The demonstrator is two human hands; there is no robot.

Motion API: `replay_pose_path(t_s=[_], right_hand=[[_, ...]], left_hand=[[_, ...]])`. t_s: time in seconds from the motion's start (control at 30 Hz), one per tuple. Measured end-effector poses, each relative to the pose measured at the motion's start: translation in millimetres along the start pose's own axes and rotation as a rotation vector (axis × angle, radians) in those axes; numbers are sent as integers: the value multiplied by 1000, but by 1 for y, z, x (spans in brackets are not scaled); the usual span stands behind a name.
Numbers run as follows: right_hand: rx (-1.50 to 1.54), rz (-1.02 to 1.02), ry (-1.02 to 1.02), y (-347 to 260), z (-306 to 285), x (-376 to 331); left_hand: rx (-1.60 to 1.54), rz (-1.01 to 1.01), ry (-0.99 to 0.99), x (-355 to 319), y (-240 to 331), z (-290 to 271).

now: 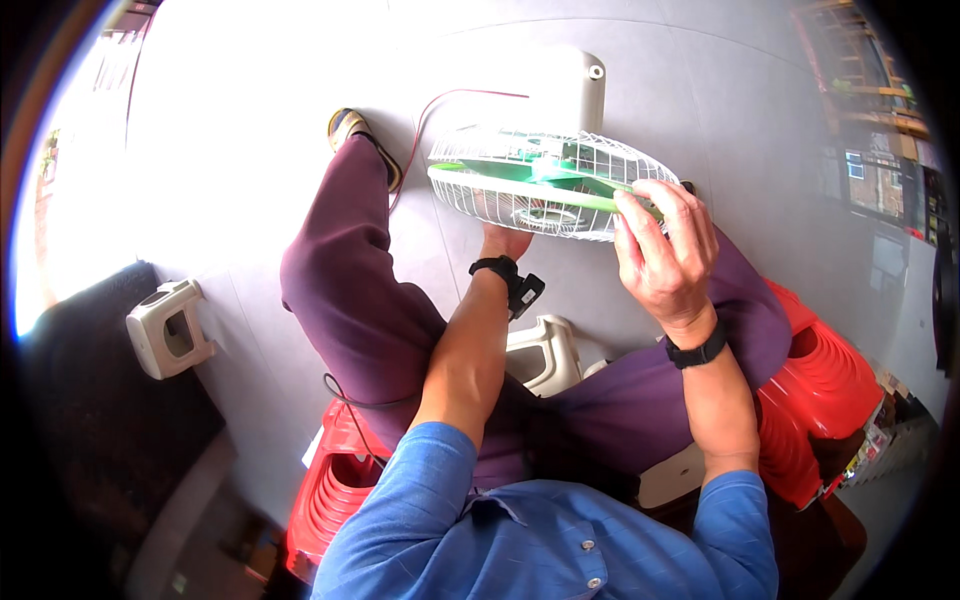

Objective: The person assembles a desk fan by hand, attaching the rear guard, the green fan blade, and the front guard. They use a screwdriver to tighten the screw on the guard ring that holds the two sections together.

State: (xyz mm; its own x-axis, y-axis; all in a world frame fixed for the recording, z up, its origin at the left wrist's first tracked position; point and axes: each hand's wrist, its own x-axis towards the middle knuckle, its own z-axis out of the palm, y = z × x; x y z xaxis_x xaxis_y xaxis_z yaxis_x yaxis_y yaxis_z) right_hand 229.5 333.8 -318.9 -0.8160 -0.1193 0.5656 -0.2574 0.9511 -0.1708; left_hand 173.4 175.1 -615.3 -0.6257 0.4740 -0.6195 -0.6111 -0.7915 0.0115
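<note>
An electric fan with a white wire cage, green blades and a pale base stands on the floor in front of me. A light green band runs round the rim of the cage. My right hand is closed at the right end of this band, thumb and fingertips pinching it. Under the near side of the cage is my left hand; its fingers are hidden behind the wires, so its grip does not show.
A red cord trails left from the fan base past my shoe. Beige stools stand at the left and between my legs. Red plastic stools are stacked at my right, with more red plastic at my left.
</note>
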Motion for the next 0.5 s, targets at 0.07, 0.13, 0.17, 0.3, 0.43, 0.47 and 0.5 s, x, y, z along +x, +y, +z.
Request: replay_pose_path(t_s=[0.07, 0.13, 0.17, 0.3, 0.43, 0.47, 0.5], right_hand=[[-3, -11, 25, 2, 4, -1], [-7, -27, 41, 3, 6, -1], [-10, -37, 46, 4, 6, -1], [3, -91, 69, -1, 8, 0], [12, -85, 53, -5, 9, 1], [21, -82, 54, -5, 10, 4], [28, -63, 51, -5, 10, 5]], left_hand=[[-1, 11, -12, -3, -1, 6], [26, 7, 32, -11, -2, 18], [47, 18, 27, -11, -2, 21], [-8, 35, 41, -6, 3, 16], [-44, 53, 64, 1, 4, 6], [-14, 59, 53, 1, 6, 5], [15, 60, 39, 0, 7, 7]])
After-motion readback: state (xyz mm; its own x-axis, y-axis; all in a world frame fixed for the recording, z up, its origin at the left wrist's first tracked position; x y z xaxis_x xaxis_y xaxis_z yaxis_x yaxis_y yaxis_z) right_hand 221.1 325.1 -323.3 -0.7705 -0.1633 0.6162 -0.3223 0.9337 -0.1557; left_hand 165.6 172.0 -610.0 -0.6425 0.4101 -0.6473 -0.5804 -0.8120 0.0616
